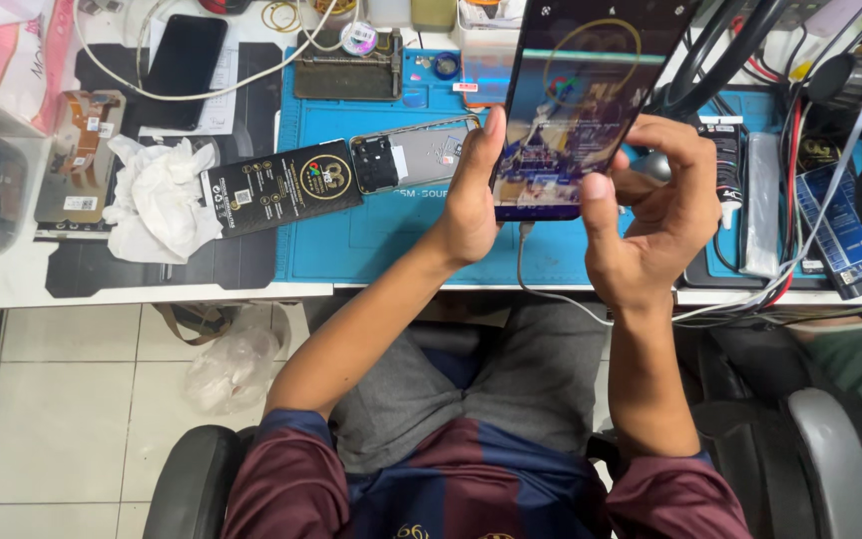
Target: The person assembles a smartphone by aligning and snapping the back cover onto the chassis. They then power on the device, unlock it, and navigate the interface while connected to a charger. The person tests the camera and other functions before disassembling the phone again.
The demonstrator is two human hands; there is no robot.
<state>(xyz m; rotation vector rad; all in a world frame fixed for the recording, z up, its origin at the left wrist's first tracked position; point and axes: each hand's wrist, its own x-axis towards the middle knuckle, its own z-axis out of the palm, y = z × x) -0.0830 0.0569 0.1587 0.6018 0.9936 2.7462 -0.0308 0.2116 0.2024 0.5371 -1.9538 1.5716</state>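
- Smartphone [576, 105] held up over the blue mat [371, 245], screen lit, a cable hanging from its bottom edge; looks powered and under test.
- Left hand [471, 200] fingers closed on its left edge.
- Right hand [650, 220] grips its right side, thumb on the glass.
- Opened phone body [413, 155] lies on the mat, apparently unassembled.
- Count: one held phone, one opened body, one black phone [184, 70], one black battery [279, 188].

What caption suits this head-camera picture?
Both hands, left hand and right hand, hold a lit phone above a blue mat.
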